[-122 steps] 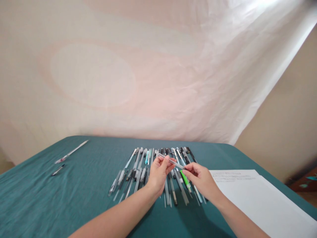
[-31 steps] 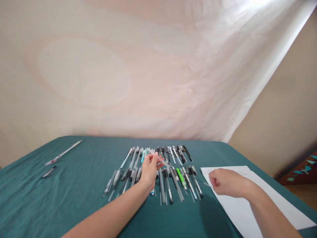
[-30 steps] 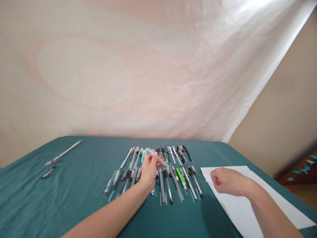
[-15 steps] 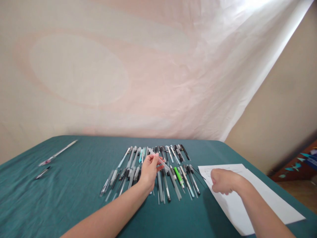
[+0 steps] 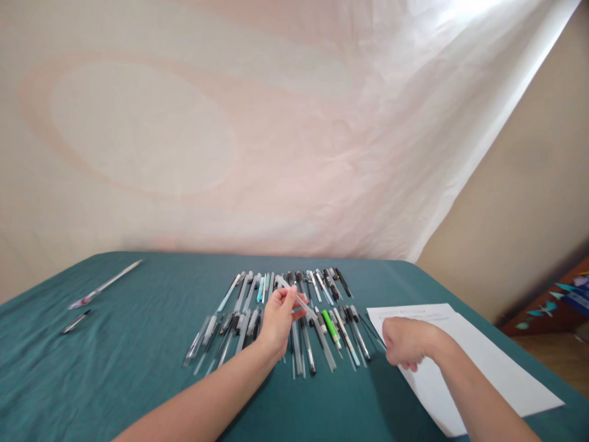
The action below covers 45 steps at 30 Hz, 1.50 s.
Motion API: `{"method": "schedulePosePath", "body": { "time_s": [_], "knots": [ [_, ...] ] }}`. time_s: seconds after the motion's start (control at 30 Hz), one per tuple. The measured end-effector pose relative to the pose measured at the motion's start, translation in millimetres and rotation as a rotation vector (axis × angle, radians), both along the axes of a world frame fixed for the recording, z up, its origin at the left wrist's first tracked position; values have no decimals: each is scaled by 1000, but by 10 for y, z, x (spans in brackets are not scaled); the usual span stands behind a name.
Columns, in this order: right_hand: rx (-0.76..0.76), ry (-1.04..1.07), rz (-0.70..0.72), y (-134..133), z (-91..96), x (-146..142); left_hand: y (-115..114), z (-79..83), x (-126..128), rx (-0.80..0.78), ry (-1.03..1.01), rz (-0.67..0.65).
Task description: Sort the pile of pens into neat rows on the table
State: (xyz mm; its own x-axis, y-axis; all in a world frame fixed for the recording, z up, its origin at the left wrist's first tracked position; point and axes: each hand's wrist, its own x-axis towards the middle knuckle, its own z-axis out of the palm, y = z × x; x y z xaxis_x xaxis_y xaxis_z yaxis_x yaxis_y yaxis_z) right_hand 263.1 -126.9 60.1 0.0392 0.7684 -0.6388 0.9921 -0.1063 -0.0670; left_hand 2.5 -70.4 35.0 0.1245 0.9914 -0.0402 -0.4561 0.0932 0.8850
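Observation:
My left hand (image 5: 281,313) is closed in a pinch around a translucent pen barrel (image 5: 301,302), held tilted above the rows of pens. Beneath and beside it lie several clear, black and grey pens (image 5: 306,344) in a front row, with a bright green pen (image 5: 331,328) among them. My right hand (image 5: 407,341) is closed over the left edge of the white paper (image 5: 488,368). A thin dark pen refill (image 5: 372,331) runs from the right end of the front row to its fingers, which are curled under and partly hidden.
Behind the front row lies a second row of pens (image 5: 329,285). At the left of the green-covered table (image 5: 151,362) lie a long clear pen (image 5: 108,283) and a short dark pen (image 5: 76,322). A pale cloth (image 5: 276,153) hangs beyond the far table edge.
My right hand has moved slightly left and down, and the refill at its fingers slopes more steeply. My left hand still holds the pen barrel in nearly the same place.

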Motion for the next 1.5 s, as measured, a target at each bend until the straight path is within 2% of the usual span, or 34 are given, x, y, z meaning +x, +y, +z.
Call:
{"method": "schedulePosePath", "body": {
  "time_s": [0.1, 0.17, 0.3, 0.4, 0.5, 0.6, 0.7, 0.8, 0.9, 1.0, 1.1, 1.2, 1.33, 1.5],
  "knots": [
    [-12, 9, 18, -1, 6, -60, -19, 30, 3, -13, 3, -7],
    [39, 5, 25, -1, 54, -96, -46, 59, 10, -23, -5, -29],
    [399, -2, 39, -4, 237, -246, -161, 130, 46, -14, -4, -161],
    [566, 305, 75, -40, 381, -459, -295, 180, 92, 10, 35, -310],
    [475, 675, 66, -110, 449, -695, -415, 201, 139, 23, 49, -398],
    [472, 776, 89, -164, 420, -873, -465, 179, 170, 14, -26, -384],
    [580, 728, 97, -169, 355, -945, -453, 134, 183, -14, -102, -366],
    [617, 610, 79, -134, 312, -873, -427, 99, 182, -11, -57, -366],
    [601, 440, -6, -58, 273, -646, -413, 88, 172, 53, 89, -371],
    [577, 228, -111, 47, 198, -352, -403, 83, 154, 192, 257, -372],
    [440, 70, -162, 130, 87, -134, -385, 63, 134, 294, 377, -363],
    [338, 84, -159, 162, -22, -54, -365, 42, 121, 335, 411, -345],
    [274, 157, -191, 172, -121, -51, -355, 77, 102, 343, 432, -349],
    [333, 109, -186, 199, -140, -38, -333, 172, 58, 404, 551, -366]
  ]
}}
